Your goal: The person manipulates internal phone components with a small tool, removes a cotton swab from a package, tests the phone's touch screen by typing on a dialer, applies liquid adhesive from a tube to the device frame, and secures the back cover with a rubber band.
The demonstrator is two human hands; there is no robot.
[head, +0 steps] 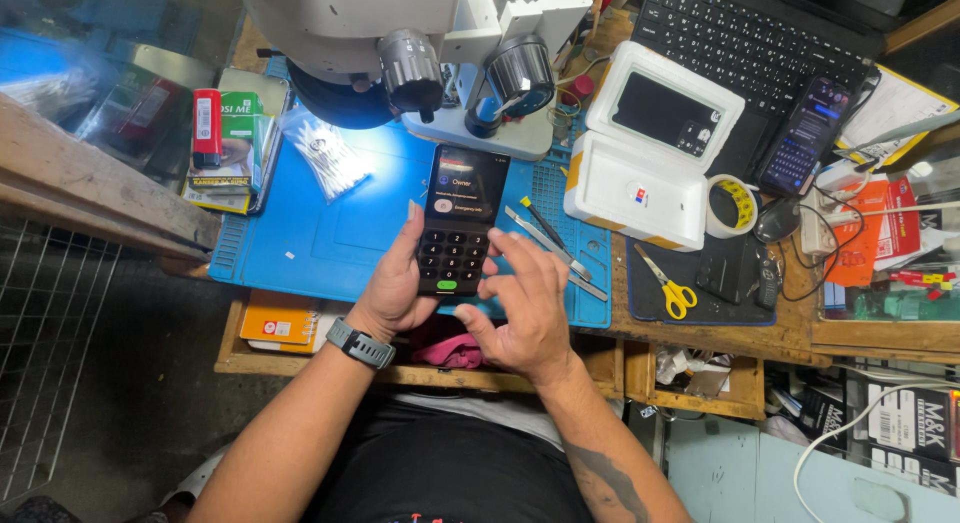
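**Phone held over the blue mat, keypad lit**

The left hand (pixel 395 288) wraps its fingers round the left edge and back of a slim black smartphone with a lit screen (pixel 458 223), closed firmly enough to carry it upright in front of the person. The screen shows a round-buttoned keypad with one green button at the bottom. The right hand (pixel 525 308) grips nothing: its fingers are spread loosely, the fingertips resting at the phone's right edge, the thumb pointing toward the lower corner. A grey wristwatch (pixel 360 345) sits on the left wrist.

The phone hangs above the near edge of a bright blue rubber work mat (pixel 320 233), just in front of a white stereo microscope with black focus knobs (pixel 440 53). Two flat metal pry tools (pixel 555 251) lie on the mat just beside the right hand. Further right sits an open white foam box with a dark phone in its lid (pixel 650 148), then a roll of tape (pixel 730 205) and yellow-handled scissors (pixel 665 283) (these on a dark pad). A black laptop keyboard (pixel 750 33) lies behind.
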